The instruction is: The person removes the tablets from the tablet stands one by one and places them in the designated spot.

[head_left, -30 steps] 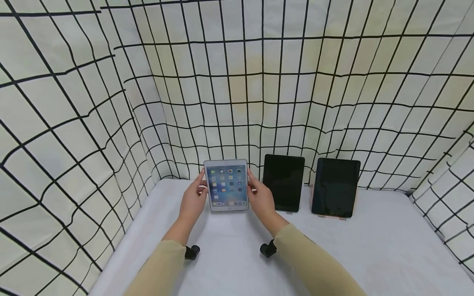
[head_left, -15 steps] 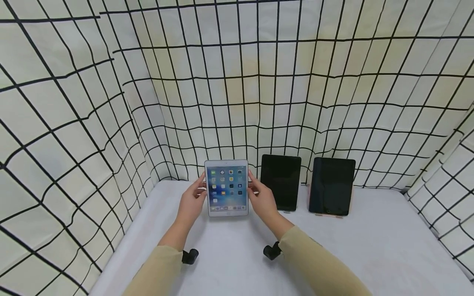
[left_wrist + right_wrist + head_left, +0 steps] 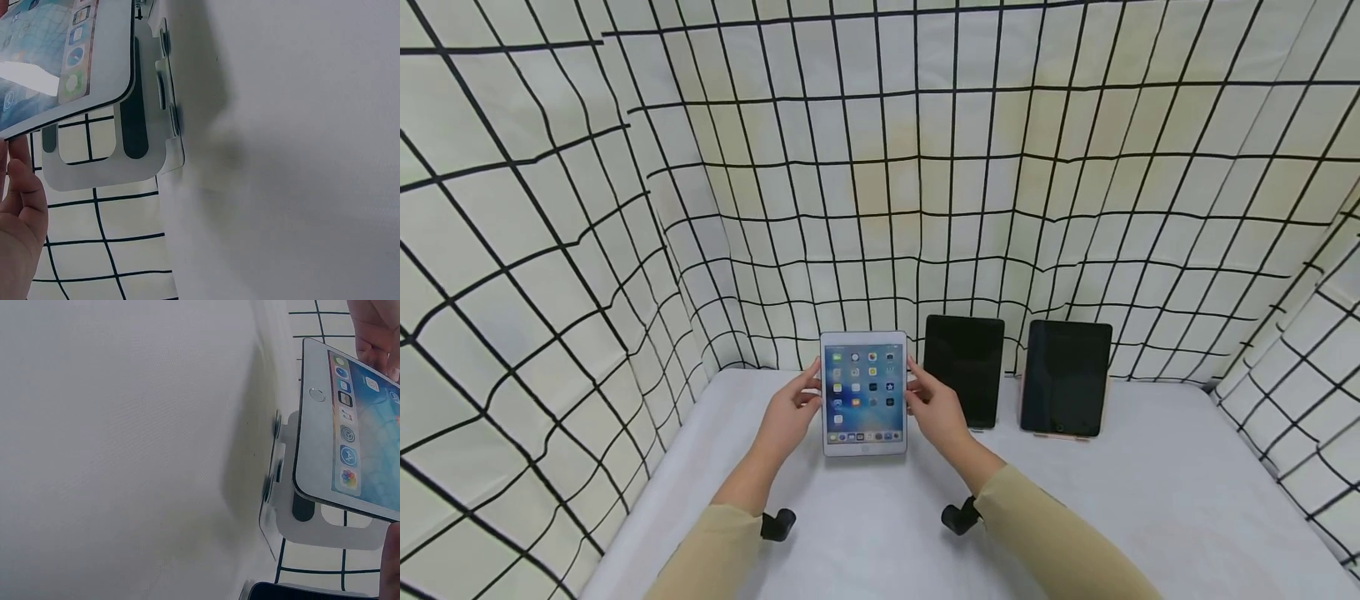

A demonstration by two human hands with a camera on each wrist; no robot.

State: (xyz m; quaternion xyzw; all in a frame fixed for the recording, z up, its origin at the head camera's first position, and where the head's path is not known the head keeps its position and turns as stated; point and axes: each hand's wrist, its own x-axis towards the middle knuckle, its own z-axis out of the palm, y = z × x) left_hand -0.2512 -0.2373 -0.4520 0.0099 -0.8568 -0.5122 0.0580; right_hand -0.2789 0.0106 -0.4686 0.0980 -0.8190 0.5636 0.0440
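Observation:
A white tablet (image 3: pixel 865 392) with its screen lit and rows of app icons stands nearly upright in the head view. My left hand (image 3: pixel 788 412) holds its left edge and my right hand (image 3: pixel 938 408) its right edge. Behind the tablet, both wrist views show a silver stand (image 3: pixel 103 178) with dark pads and small hooked lips at its foot. A gap separates the tablet's lower edge from this stand. In the right wrist view the home button faces the camera, and fingers (image 3: pixel 375 334) of the left hand appear at the far edge.
Two tablets with dark screens, one black (image 3: pixel 966 358) and one (image 3: pixel 1066 379) on a pinkish stand, lean upright to the right. A white cloth (image 3: pixel 865 542) covers the table. White walls with black grid lines (image 3: pixel 917 208) enclose the back and sides.
Both hands have brought the white tablet nearer and slightly lower in the head view, and it looks larger. The dark tablets shift slightly left as the head view turns.

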